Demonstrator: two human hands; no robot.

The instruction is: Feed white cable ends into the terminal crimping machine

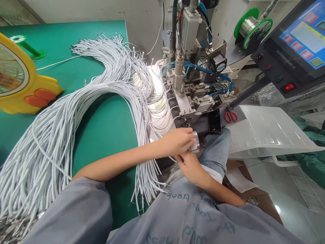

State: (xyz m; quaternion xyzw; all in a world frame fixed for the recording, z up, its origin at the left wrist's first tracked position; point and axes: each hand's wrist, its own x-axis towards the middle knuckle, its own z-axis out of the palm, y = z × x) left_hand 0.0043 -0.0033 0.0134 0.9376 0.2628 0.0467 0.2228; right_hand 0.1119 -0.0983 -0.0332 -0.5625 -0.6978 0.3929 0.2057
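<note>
My left hand [181, 140] reaches across, its fingers closed in front of the machine's lower jig; what lies between its fingertips is hidden. Just below it, my right hand [191, 167] has its thumb and fingers pinched together, where a short stretch of white cable [172, 158] runs into the grip. The two hands nearly touch. A silvery roll with a white label [195, 142] sits right behind the left fingers. Beside my left forearm, a thick bundle of white cables [144, 135] hangs over the table edge, and several single cables [165, 126] lead into the machine's row of slots.
A pneumatic machine [182, 81] stands ahead, with a solder wire spool [250, 27] and a touch screen [302, 40] to the right. Red-handled scissors [231, 117] and a black phone [214, 121] lie beside it. A yellow fan [30, 88] stands on the green table [101, 125].
</note>
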